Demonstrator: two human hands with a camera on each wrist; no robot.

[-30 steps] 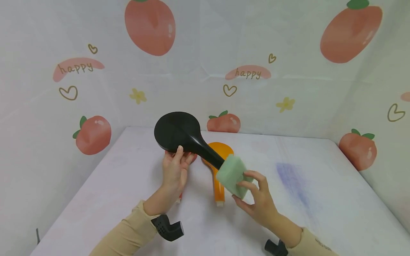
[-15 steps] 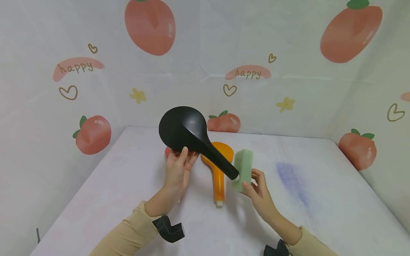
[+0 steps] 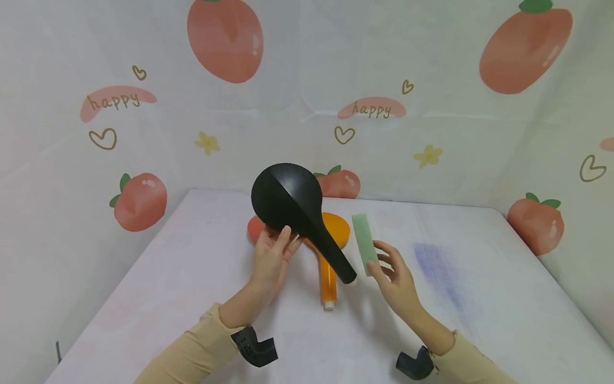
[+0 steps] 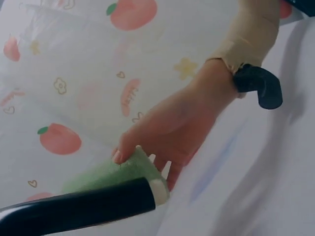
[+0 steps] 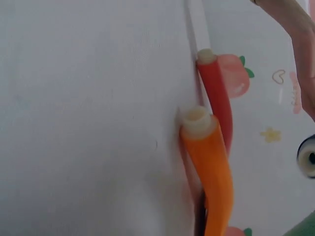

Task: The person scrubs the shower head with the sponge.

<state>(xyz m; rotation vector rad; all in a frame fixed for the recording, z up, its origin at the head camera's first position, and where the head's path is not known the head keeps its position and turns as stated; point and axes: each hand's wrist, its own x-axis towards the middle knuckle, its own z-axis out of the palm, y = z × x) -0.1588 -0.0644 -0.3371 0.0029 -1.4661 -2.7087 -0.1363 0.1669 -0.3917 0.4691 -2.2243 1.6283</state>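
A black handheld shower head point(image 3: 288, 194) is held up over the table in my left hand point(image 3: 269, 266), thumb on its near side and fingers at the lower rim. Its handle slopes down to the right, ending in a pale connector seen in the left wrist view. My right hand point(image 3: 397, 280) pinches a light green sponge point(image 3: 364, 242) on edge, a small gap from the handle end in the head view. Behind lie an orange shower head point(image 3: 328, 280) and a red shower head point(image 3: 256, 228), the red one mostly hidden by my left hand and the black one.
The white table point(image 3: 479, 288) carries a faint blue smear point(image 3: 438, 272) on the right. A fabric backdrop point(image 3: 297, 58) with printed fruit rises at the back and sides. Dark camera mounts point(image 3: 254, 346) sit on both wrists.
The black shower head has shifted right and its handle now points more steeply downward. The sponge has come off the handle end, moved up and right, and turned edge-on.
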